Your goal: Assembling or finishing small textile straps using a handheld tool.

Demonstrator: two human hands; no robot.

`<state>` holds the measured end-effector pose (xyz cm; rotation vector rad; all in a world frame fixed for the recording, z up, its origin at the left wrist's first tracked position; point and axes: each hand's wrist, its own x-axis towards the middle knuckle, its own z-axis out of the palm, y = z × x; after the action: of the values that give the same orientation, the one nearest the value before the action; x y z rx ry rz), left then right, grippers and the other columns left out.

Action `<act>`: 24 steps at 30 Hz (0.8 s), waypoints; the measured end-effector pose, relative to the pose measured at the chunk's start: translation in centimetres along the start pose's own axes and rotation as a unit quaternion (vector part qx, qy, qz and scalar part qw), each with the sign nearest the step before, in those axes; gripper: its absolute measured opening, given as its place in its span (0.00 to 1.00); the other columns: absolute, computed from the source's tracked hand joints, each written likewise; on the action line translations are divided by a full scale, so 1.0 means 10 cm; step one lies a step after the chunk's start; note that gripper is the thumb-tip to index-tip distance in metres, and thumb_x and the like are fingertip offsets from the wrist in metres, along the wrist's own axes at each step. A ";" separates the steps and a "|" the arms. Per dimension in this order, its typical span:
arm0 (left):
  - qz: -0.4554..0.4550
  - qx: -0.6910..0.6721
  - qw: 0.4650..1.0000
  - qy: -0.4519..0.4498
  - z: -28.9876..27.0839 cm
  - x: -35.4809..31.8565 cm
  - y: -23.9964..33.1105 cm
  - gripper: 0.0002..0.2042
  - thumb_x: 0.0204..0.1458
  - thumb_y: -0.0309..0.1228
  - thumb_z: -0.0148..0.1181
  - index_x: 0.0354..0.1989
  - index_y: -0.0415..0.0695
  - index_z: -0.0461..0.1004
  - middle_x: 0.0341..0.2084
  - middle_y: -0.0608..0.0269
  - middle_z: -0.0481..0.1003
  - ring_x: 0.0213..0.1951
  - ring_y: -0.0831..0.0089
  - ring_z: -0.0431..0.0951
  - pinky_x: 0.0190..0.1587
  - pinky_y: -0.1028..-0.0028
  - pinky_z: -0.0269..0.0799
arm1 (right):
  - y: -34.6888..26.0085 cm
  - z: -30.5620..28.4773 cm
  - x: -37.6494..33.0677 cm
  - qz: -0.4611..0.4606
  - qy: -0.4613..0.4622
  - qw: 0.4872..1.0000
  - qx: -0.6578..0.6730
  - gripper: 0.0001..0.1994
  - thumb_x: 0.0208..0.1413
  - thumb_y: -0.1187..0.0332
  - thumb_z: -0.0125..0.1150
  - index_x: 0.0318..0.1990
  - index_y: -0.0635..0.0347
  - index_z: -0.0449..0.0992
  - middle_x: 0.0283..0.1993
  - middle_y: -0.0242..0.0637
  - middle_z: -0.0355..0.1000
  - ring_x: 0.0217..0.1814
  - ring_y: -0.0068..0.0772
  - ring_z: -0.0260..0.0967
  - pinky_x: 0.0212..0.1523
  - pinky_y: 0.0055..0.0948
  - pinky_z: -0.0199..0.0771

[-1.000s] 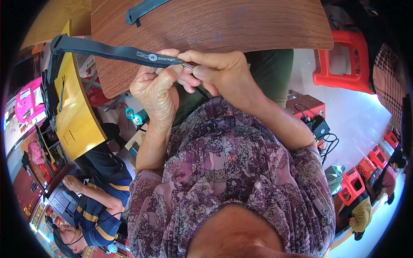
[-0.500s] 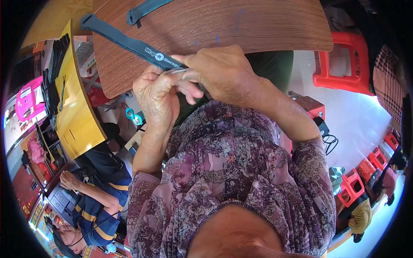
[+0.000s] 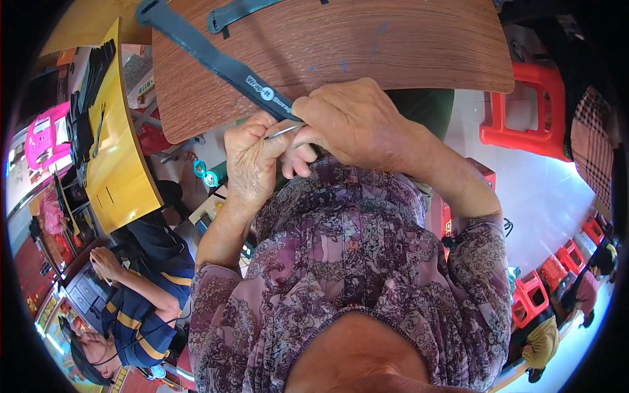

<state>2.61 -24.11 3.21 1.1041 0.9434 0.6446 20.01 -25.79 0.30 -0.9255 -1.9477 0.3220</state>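
A dark grey strap (image 3: pixel 209 57) with pale lettering slants down from the far left of the wooden table to my hands. My left hand (image 3: pixel 252 157) is closed at its near end, fingers curled under it. Over that same end, my right hand (image 3: pixel 357 124) is closed, its fingers bent down onto the strap. Between the two hands shows a thin, shiny metal piece (image 3: pixel 284 131); its full shape is hidden by my fingers. A second dark strap (image 3: pixel 239 12) lies on the table beyond.
The brown wooden table (image 3: pixel 406 52) lies ahead. At left, a yellow board (image 3: pixel 121 170) carries several dark straps (image 3: pixel 85 105). Beyond it sits a person in a striped shirt (image 3: pixel 141 334). A red stool (image 3: pixel 531 111) stands at right.
My hands and the strap have shifted slightly right and nearer in view, along with the table edge. More of the metal piece shows between my fingers.
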 end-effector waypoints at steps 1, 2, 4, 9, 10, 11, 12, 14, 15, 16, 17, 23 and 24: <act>-0.028 0.020 0.999 -0.031 -0.03 -0.02 0.02 0.12 0.52 0.28 0.51 0.33 0.27 0.70 0.18 0.50 0.75 0.14 0.71 0.74 0.13 0.83 0.63 | 0.00 -0.02 -0.01 0.001 -0.001 1.000 0.003 0.12 0.40 0.68 0.60 0.21 0.61 0.61 0.18 0.40 0.64 0.20 0.43 0.68 0.17 0.37 0.64; -0.034 0.030 0.998 -0.046 -0.04 -0.03 0.04 0.13 0.52 0.30 0.51 0.33 0.28 0.71 0.17 0.52 0.75 0.14 0.73 0.74 0.13 0.84 0.62 | 0.00 -0.06 0.01 -0.007 -0.028 1.000 0.010 0.12 0.41 0.66 0.61 0.26 0.61 0.64 0.19 0.38 0.64 0.21 0.41 0.67 0.18 0.36 0.63; -0.047 0.027 0.996 -0.070 -0.10 -0.02 0.08 0.13 0.52 0.31 0.51 0.33 0.28 0.71 0.17 0.52 0.75 0.14 0.73 0.74 0.12 0.84 0.62 | 0.00 -0.11 0.03 -0.011 -0.056 0.998 0.018 0.13 0.42 0.64 0.63 0.31 0.61 0.67 0.20 0.36 0.64 0.21 0.39 0.66 0.19 0.34 0.63; -0.065 -0.004 0.992 -0.112 -0.12 0.00 0.09 0.15 0.52 0.32 0.51 0.33 0.26 0.70 0.17 0.47 0.75 0.13 0.68 0.75 0.10 0.82 0.63 | -0.03 -0.19 0.08 0.003 -0.109 0.993 0.042 0.12 0.41 0.66 0.61 0.22 0.62 0.63 0.19 0.43 0.67 0.23 0.47 0.69 0.22 0.39 0.66; -0.067 -0.005 0.991 -0.112 -0.13 0.01 0.07 0.15 0.52 0.32 0.51 0.33 0.26 0.70 0.17 0.47 0.75 0.13 0.68 0.75 0.10 0.82 0.63 | -0.03 -0.19 0.08 0.004 -0.110 0.993 0.044 0.12 0.41 0.66 0.61 0.22 0.62 0.63 0.19 0.43 0.67 0.23 0.47 0.69 0.22 0.39 0.66; -0.069 -0.039 0.990 -0.119 -0.13 0.01 0.06 0.16 0.52 0.33 0.52 0.33 0.25 0.70 0.17 0.46 0.75 0.13 0.67 0.75 0.10 0.82 0.63 | -0.03 -0.20 0.08 0.004 -0.117 0.992 0.044 0.11 0.41 0.68 0.60 0.23 0.62 0.63 0.19 0.43 0.67 0.23 0.47 0.69 0.22 0.39 0.66; -0.070 -0.072 0.987 -0.126 -0.14 0.01 0.05 0.17 0.52 0.33 0.52 0.33 0.25 0.70 0.18 0.45 0.75 0.13 0.66 0.75 0.10 0.82 0.63 | -0.03 -0.20 0.08 0.003 -0.124 0.991 0.045 0.10 0.42 0.69 0.60 0.23 0.62 0.64 0.19 0.43 0.67 0.24 0.47 0.70 0.22 0.38 0.66; -0.077 -0.065 0.987 -0.127 -0.15 0.02 0.06 0.17 0.52 0.33 0.52 0.33 0.24 0.70 0.18 0.45 0.75 0.14 0.65 0.75 0.10 0.81 0.64 | -0.03 -0.21 0.08 0.007 -0.128 0.991 0.047 0.10 0.41 0.70 0.60 0.23 0.62 0.64 0.19 0.43 0.67 0.24 0.47 0.70 0.22 0.39 0.66; -0.083 -0.057 0.987 -0.127 -0.15 0.02 0.07 0.17 0.52 0.33 0.52 0.33 0.24 0.71 0.18 0.44 0.75 0.14 0.64 0.76 0.11 0.81 0.64 | -0.03 -0.21 0.08 0.008 -0.131 0.990 0.049 0.09 0.41 0.71 0.60 0.23 0.62 0.64 0.19 0.43 0.68 0.24 0.47 0.70 0.22 0.39 0.66; -0.083 -0.057 0.987 -0.127 -0.15 0.01 0.06 0.17 0.52 0.33 0.52 0.33 0.24 0.71 0.18 0.44 0.75 0.14 0.64 0.76 0.11 0.81 0.64 | -0.03 -0.21 0.08 0.009 -0.131 0.990 0.050 0.09 0.41 0.71 0.60 0.23 0.62 0.64 0.19 0.43 0.68 0.24 0.47 0.70 0.22 0.39 0.66; -0.080 -0.062 0.986 -0.133 -0.15 0.00 0.06 0.17 0.52 0.33 0.53 0.31 0.25 0.71 0.18 0.44 0.75 0.14 0.64 0.75 0.11 0.80 0.64 | -0.03 -0.20 0.08 0.012 -0.122 0.990 0.066 0.09 0.40 0.72 0.60 0.23 0.62 0.64 0.19 0.43 0.68 0.24 0.48 0.69 0.22 0.38 0.66; -0.092 -0.028 0.988 -0.120 -0.10 -0.05 0.10 0.12 0.48 0.28 0.56 0.25 0.27 0.73 0.16 0.46 0.75 0.13 0.65 0.74 0.12 0.79 0.65 | -0.09 -0.19 0.00 0.109 -0.054 0.965 0.231 0.04 0.41 0.77 0.59 0.25 0.60 0.71 0.16 0.32 0.65 0.15 0.25 0.63 0.16 0.24 0.60; -0.101 -0.026 0.988 -0.113 -0.09 -0.07 0.12 0.10 0.47 0.27 0.57 0.24 0.28 0.73 0.16 0.48 0.74 0.12 0.67 0.74 0.12 0.80 0.65 | -0.13 -0.19 -0.01 0.162 -0.042 0.944 0.285 0.03 0.41 0.77 0.59 0.24 0.61 0.71 0.15 0.30 0.65 0.14 0.19 0.62 0.15 0.21 0.58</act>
<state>1.50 -23.84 4.38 0.9969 0.8253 0.3678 20.98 -27.04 1.92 -0.8411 -1.6251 1.0687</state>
